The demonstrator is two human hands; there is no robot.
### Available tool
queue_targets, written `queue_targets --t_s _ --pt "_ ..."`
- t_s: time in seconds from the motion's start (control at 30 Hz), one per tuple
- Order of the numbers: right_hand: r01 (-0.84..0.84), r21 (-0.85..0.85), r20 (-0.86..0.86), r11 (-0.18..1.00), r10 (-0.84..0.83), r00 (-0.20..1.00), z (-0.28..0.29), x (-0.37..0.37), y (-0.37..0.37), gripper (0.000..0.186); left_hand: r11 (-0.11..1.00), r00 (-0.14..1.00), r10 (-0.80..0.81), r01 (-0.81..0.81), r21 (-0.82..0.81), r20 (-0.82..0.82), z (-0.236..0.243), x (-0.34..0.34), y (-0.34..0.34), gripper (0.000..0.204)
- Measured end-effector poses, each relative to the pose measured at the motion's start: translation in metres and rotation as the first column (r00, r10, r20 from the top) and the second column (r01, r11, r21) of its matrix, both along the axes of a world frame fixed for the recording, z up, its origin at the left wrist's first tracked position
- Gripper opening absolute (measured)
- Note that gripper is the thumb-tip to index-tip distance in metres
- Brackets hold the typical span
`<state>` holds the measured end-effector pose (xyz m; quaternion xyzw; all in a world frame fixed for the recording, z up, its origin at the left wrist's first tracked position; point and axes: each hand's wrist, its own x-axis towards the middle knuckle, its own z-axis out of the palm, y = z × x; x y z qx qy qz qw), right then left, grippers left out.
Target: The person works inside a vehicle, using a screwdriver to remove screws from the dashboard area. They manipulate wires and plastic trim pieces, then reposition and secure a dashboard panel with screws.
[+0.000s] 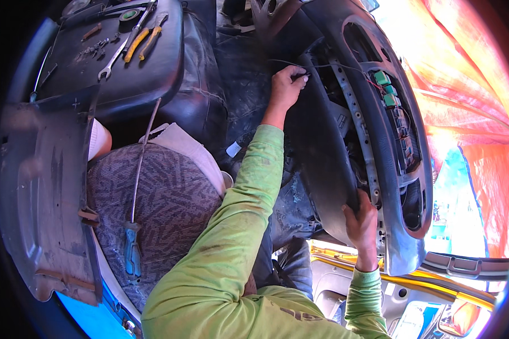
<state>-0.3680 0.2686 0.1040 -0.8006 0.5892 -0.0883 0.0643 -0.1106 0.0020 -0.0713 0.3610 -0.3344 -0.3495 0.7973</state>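
Note:
My left hand point(287, 89) is closed in a pinch beside the far end of a loose black dashboard panel point(328, 147). What sits between its fingertips is small and dark and cannot be made out. A thin wire point(333, 65) runs just past these fingers toward the dashboard. Lower down, my right hand point(361, 227) grips the near end of the same panel, thumb on its face and the other fingers partly hidden at its edge. Between panel and dashboard point(387, 135) a gap shows a metal strip with holes point(357, 116).
On the black seat point(152, 73) lie a wrench point(112, 62), yellow-handled pliers point(147, 42) and several small screws point(99, 48). A long blue-handled screwdriver point(132, 248) rests on the patterned seat point(169, 186). A dark metal panel point(45, 192) stands left. Green connectors point(387, 90) sit in the dashboard opening.

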Motion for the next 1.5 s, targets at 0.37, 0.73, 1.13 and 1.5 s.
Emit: queue_targets --t_s 0.37,0.73,1.13,1.5 --pt "-0.04 -0.024 -0.011 0.999 0.04 0.999 -0.006 0.005 -0.005 0.047 0.97 0.951 0.243 -0.239 -0.04 0.189 0.004 0.013 0.006 0.017" --pt "-0.099 -0.064 -0.133 0.993 0.09 0.987 -0.03 0.024 0.009 0.05 0.982 0.975 0.191 -0.19 -0.02 0.115 -0.018 0.026 0.002 0.012" --pt "-0.17 -0.081 -0.396 0.982 0.124 0.91 -0.042 0.054 0.024 0.033 0.983 0.951 -0.039 0.092 0.16 -0.308 -0.041 0.028 0.015 0.016" --pt "-0.166 -0.019 -0.502 0.986 0.135 0.855 -0.038 0.071 0.039 0.028 0.956 0.928 -0.174 0.239 0.168 -0.328 -0.044 0.029 0.021 0.017"
